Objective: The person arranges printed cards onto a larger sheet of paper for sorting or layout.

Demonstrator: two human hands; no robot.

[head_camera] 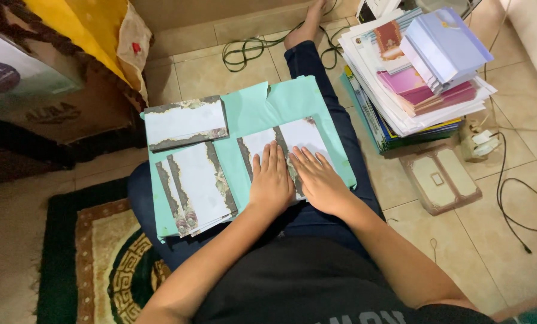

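A white card with dark floral borders (292, 139) lies open on a mint-green board (250, 111) resting across my lap. My left hand (271, 179) presses flat on the card's left half, fingers together. My right hand (317, 177) presses flat on its right half, beside the centre fold. Neither hand grips anything. To the left on the board sits a stack of similar folded cards (197, 187). Another pile of the same cards (184, 122) lies at the board's far left corner.
A tall stack of papers, envelopes and pink cards (417, 72) stands on the tiled floor at the right. A small flat box (440, 178) lies beside it. Cables (514, 198) run across the floor. A patterned rug (100, 252) lies at the left, a cardboard box (58, 102) beyond.
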